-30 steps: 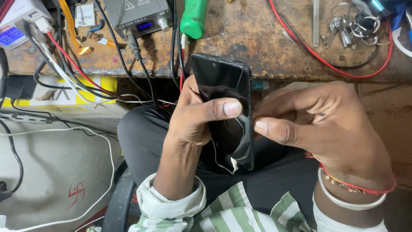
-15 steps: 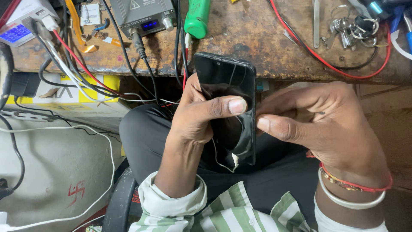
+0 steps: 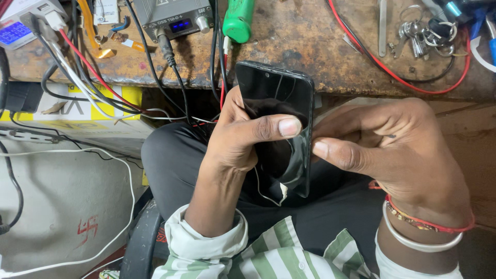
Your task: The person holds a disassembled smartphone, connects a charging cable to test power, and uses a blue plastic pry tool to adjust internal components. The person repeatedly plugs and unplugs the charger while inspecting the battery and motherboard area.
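— What do the hands have?

— A black phone (image 3: 276, 111), upright above the lap. The left hand (image 3: 243, 137) wraps it from behind, fingers closed on it, thumb (image 3: 279, 127) pressed flat across the dark screen.

— And the other one?

— The right hand (image 3: 392, 147) is curled narrow, its thumb tip (image 3: 323, 150) touching the phone's right edge, just below the left thumb.

— Anything beyond the fingertips?

— A worn wooden bench (image 3: 310, 46), with a green handle (image 3: 238, 19), a grey box (image 3: 173, 18), red wire (image 3: 398, 77) and keys (image 3: 423, 36).
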